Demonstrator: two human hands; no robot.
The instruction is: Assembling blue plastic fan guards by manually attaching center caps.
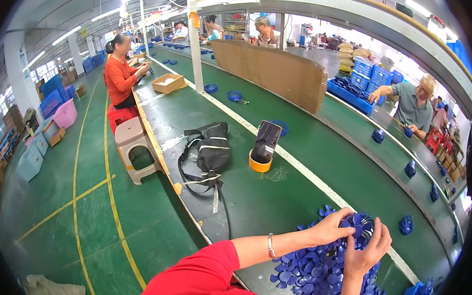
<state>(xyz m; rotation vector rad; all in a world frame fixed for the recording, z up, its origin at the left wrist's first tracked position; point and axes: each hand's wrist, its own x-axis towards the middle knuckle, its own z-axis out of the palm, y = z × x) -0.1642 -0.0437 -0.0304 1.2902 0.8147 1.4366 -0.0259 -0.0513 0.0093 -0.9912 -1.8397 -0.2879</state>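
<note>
As I watch remotely, left hand and right hand grip a round blue cage between curled fingers. Blue bladed parts heap below.

Fingers around a blue cage

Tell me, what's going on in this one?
A person holds a round blue cage between the left grip and right grip, above a heap of blue blades on a green worktop. Farther along lies a black bag, beside a dark phone-like device propped in an orange ring. Opposite, a co-worker in grey stretches an arm toward a blue crate.
</note>
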